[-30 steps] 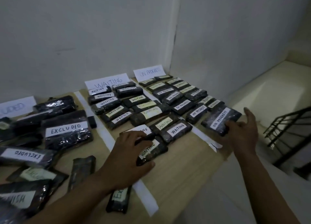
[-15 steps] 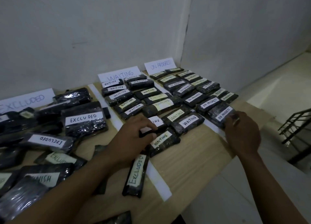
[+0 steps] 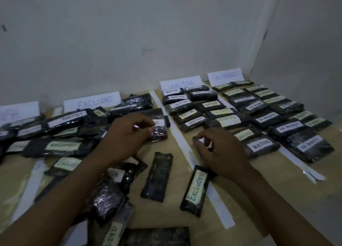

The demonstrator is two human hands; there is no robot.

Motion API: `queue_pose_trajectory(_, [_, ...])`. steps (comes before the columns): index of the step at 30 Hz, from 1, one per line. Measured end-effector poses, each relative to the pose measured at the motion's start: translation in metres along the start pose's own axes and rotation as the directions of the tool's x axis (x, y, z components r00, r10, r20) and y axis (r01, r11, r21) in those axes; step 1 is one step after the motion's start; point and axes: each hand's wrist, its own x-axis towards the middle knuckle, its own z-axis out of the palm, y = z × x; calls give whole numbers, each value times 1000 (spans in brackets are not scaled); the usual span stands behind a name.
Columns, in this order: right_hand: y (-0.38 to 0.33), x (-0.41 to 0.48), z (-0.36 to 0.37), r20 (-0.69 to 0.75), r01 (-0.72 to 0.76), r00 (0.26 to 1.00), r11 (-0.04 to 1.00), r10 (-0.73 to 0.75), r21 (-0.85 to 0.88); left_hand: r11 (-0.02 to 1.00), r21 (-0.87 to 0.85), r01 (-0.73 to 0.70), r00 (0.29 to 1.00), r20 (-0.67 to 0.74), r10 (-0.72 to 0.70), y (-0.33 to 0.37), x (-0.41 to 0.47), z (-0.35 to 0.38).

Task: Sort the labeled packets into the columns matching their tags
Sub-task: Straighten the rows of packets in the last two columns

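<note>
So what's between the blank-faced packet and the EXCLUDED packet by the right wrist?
Head view: only bare wooden table between the blank-faced packet and the EXCLUDED packet.

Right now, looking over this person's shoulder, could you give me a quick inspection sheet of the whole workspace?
Surface: wooden table, split by white tape strips.
Job's things: dark packets under EXCLUDED sign, WAITING sign, ON PROGRESS sign; one EXCLUDED packet lies across a tape strip.
Clutter: a packet with no tag showing.
Hands: left hand curled over the EXCLUDED pile, hold unclear; right hand pinches a half-covered packet.
Cables: nothing seen.
Surroundings: pale wall.
</note>
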Motion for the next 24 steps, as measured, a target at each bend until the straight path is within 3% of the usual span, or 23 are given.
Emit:
queue_pose_trajectory(4, [-32, 42, 27, 29, 109, 993, 992, -111, 65, 987, 131, 96, 974, -216, -66, -47, -19, -27])
queue_pose_trajectory(8, [-46, 95, 53, 226, -9, 974, 999, -1, 42, 973, 170, 156, 955, -279, -104, -72, -23, -35])
queue_pose_trajectory(11, [-55, 125, 61, 424, -155, 899, 985, 108, 79, 966, 178, 189, 959, -244, -142, -77, -22, -29])
queue_pose_trajectory(16, [-62, 121, 57, 554, -154, 832, 971, 29, 181, 963, 164, 213, 971, -143, -190, -91, -22, -23])
queue_pose_trajectory(21, [-54, 101, 53, 717, -125, 695, 973, -55, 195, 972, 120, 203, 975, -116, -190, -91, -19, -23])
queue_pose_trajectory(22, [-54, 99, 53, 714, -124, 696, 967, -75, 223, 970, 139, 199, 978, -90, -188, -91, -19, -22])
queue_pose_trajectory(24, [-51, 103, 58, 612, -132, 787, 947, -79, 292, 965, 177, 195, 981, -49, -189, -93, -18, -22])
